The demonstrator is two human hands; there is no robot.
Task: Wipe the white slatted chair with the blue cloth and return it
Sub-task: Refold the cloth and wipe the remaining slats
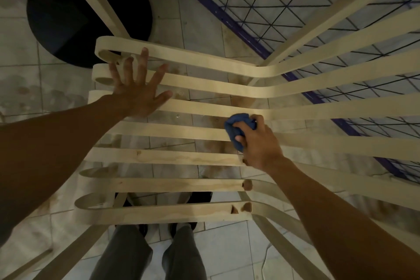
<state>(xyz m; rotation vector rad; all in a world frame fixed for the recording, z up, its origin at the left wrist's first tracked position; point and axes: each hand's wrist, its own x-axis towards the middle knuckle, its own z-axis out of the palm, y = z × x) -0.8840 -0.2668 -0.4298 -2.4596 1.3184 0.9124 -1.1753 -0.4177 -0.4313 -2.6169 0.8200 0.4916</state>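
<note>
The left hand (138,93) is lying flat on the chair (181,130), fingers straight and spread across its slats. The right hand (258,143) is gripping the bunched cloth (241,118), which is bulging beyond its curled fingers onto a slat.

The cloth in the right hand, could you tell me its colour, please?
Blue; the cloth shows clearly in the head view.

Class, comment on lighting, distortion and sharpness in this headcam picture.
Head view: dim, warm light; wide-angle lens bows the white slatted chair; left hand, and right hand gripping the blue cloth, look fairly sharp; the black round object upper left shows no detail.
</note>
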